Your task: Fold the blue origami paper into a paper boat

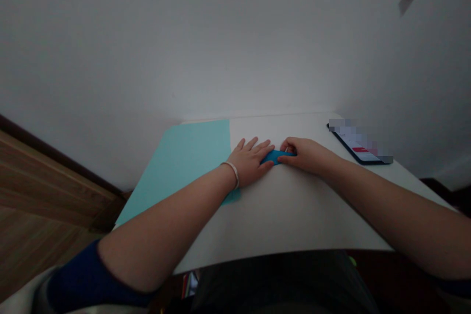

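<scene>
At frame centre, the left hand (252, 160) is hiding part of the blue piece (273, 157); at right, pixelation is obscuring much of the phone (357, 144).

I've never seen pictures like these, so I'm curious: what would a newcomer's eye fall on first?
Probably the bright blue piece on the white table, with the left hand spread at its left end and the right hand pinching its right end. Next might come the large turquoise sheet covering much of the table's left side, and the phone lying on the right.
</scene>
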`<state>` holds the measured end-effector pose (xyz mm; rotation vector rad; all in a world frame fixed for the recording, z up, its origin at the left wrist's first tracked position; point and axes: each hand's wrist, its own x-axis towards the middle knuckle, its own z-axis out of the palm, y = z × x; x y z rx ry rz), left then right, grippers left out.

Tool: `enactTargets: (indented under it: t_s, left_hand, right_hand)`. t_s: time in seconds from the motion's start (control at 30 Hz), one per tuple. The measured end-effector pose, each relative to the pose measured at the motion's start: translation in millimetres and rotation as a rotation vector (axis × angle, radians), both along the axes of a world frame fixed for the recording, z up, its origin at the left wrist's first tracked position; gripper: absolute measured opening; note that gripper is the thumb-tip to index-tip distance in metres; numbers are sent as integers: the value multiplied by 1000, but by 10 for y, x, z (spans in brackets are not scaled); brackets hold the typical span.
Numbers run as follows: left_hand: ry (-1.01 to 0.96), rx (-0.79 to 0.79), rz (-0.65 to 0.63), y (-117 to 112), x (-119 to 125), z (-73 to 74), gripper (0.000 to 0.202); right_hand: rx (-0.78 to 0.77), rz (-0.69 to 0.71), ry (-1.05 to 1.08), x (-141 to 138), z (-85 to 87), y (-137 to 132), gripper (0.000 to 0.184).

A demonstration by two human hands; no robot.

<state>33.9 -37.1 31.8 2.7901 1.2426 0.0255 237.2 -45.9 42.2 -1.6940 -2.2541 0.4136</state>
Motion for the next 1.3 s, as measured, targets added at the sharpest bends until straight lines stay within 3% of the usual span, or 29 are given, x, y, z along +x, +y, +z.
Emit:
enactTargets:
  t_s: [0.67, 0.9, 1.07, 1.3]
  left_hand:
    - [32, 19, 7, -18, 8, 5, 56]
    - [29, 9, 8, -18, -1, 5, 57]
    - [30, 2, 10, -19, -4, 0, 57]
    - [36, 9, 6, -16, -1, -6, 57]
  right_hand:
    - [-69, -7, -1, 151, 42, 90, 11]
    - [-73, -1, 22, 217, 17, 118, 12]
    - [-164, 3, 69, 279, 10, 132, 16]
    - [-158, -27, -56, 262, 41, 127, 20]
